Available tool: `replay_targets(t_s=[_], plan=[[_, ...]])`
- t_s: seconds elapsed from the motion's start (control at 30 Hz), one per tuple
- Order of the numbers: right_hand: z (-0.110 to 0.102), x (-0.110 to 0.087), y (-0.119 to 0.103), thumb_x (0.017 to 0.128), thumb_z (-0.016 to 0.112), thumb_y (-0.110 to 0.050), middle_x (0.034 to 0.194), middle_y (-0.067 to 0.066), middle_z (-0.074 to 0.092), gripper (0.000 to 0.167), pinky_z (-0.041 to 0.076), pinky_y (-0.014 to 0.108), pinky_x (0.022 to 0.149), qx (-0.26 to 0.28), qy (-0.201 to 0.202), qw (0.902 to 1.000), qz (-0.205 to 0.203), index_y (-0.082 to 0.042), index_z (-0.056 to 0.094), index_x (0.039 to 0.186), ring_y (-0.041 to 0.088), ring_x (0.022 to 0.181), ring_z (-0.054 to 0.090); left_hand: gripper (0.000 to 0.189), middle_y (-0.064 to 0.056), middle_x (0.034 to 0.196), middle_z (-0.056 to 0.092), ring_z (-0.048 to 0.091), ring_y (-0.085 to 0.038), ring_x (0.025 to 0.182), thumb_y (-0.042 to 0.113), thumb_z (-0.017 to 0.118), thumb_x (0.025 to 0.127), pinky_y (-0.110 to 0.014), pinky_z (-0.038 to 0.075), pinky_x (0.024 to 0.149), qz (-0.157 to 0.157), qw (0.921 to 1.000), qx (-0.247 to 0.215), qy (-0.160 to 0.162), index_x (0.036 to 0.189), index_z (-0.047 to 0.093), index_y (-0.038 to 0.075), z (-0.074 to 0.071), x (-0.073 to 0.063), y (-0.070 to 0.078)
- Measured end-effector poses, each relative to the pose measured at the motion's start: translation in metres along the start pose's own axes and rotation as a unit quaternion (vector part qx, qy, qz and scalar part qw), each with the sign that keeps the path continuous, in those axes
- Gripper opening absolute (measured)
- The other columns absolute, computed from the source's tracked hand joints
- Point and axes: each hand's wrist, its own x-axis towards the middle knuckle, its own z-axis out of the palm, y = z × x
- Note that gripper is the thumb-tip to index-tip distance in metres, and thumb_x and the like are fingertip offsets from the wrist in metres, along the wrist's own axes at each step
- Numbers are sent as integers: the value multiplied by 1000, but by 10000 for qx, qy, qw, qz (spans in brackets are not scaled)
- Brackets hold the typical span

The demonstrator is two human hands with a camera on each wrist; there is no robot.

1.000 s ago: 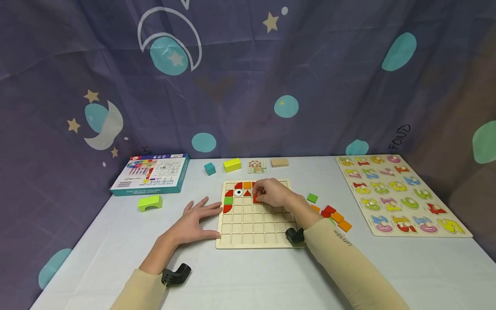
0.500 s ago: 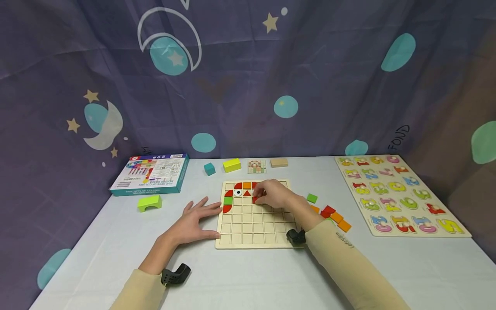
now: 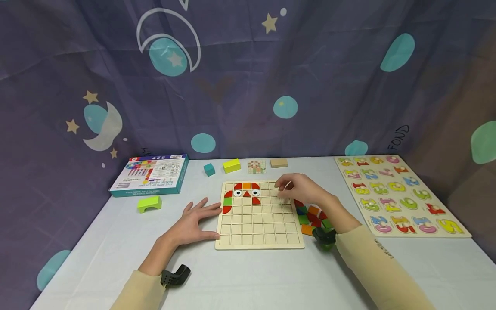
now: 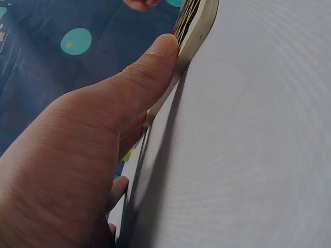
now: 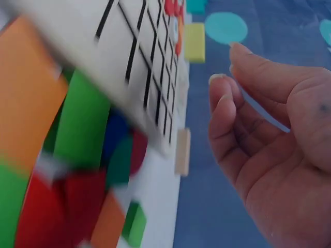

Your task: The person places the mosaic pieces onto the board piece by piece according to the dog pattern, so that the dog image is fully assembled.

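Note:
A wooden grid board [image 3: 258, 224] lies on the table, with red, orange and green tiles and two eye tiles [image 3: 256, 193] in its upper left cells. A red quarter-round tile [image 3: 256, 201] sits just below the right-hand eye tile. My left hand [image 3: 195, 221] has its fingers spread, and its thumb and fingertips touch the board's left edge. My right hand [image 3: 300, 188] hovers above the board's upper right side. In the right wrist view, its loosely bent fingers [image 5: 222, 111] hold nothing, and thumb and index finger are apart.
Loose coloured tiles [image 3: 308, 230] lie along the board's right side, partly under my right wrist. A number puzzle [image 3: 403, 193] is farther right. Behind the board are a pattern card [image 3: 256, 167] and blocks [image 3: 231, 165]. A box [image 3: 149, 174] and green arch [image 3: 149, 203] lie left.
My right hand has let go of the red quarter-round tile, risen and moved right. The tile stays on the board, and the right-hand eye tile shows now. My left hand stays put.

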Motion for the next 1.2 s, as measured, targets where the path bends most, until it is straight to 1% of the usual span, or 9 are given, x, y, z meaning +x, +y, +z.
replay_targets(t_s=[0.1,0.23,0.4,0.5,0.63,0.83,1.0,1.07,1.2], plan=[[-8,-12,11,93,75,-11,94,5,62,22,53,33,69,25,48,9998,183,-2,69,111,22,81,58,80,2,153,47,17,-36,151,53,84,77,-65,0,115,8,10000,-14,-6,142,61,12,0,0,0],[-14,-27,25,93,74,-11,93,4,63,19,52,35,69,-54,62,9996,277,-2,69,110,21,79,58,80,2,154,47,17,-36,151,53,85,76,-65,-1,116,-17,10000,-22,-21,142,61,13,-1,0,0],[-17,-36,35,93,73,-9,93,4,63,17,52,34,72,-147,33,9988,466,-3,69,109,21,80,58,80,2,153,47,17,-35,151,55,84,76,-65,-1,115,-10,10000,22,-12,142,61,14,0,0,-2],[-17,-36,39,92,74,-10,93,4,63,18,52,34,73,-246,30,9981,560,-3,70,108,21,80,58,80,3,154,47,17,-35,151,55,84,76,-65,0,115,2,10000,23,-5,142,61,15,0,0,-2],[-14,-32,42,91,76,-12,93,3,64,18,52,34,79,-423,-58,9971,630,-4,70,107,21,82,57,81,2,154,47,17,-36,151,54,84,76,-65,-1,115,15,10000,-20,-7,142,61,14,0,0,-2],[-8,-25,38,90,77,-11,89,2,65,16,51,38,82,-729,-254,9956,536,-3,72,103,21,82,55,80,2,153,47,17,-36,151,54,84,76,-65,-1,115,33,10000,-17,-8,141,61,13,1,0,-1],[-5,-21,33,90,76,-8,88,2,65,15,52,40,85,-1012,-370,9929,502,-2,71,102,21,82,55,80,0,153,47,18,-38,151,53,85,76,-66,0,115,47,10000,31,26,141,62,13,0,-1,-1],[-5,-20,32,89,76,-7,88,2,64,14,53,40,85,-1010,-381,9928,523,-3,69,100,20,81,55,79,0,153,48,18,-38,151,52,85,76,-67,0,115,38,10000,27,23,141,62,13,0,-1,-1],[-6,-21,33,88,76,-5,82,2,60,13,51,35,76,-771,-331,9951,531,-5,65,96,20,78,54,78,-1,153,48,18,-39,150,52,85,77,-68,0,114,52,10000,5,7,141,62,13,0,0,0]])
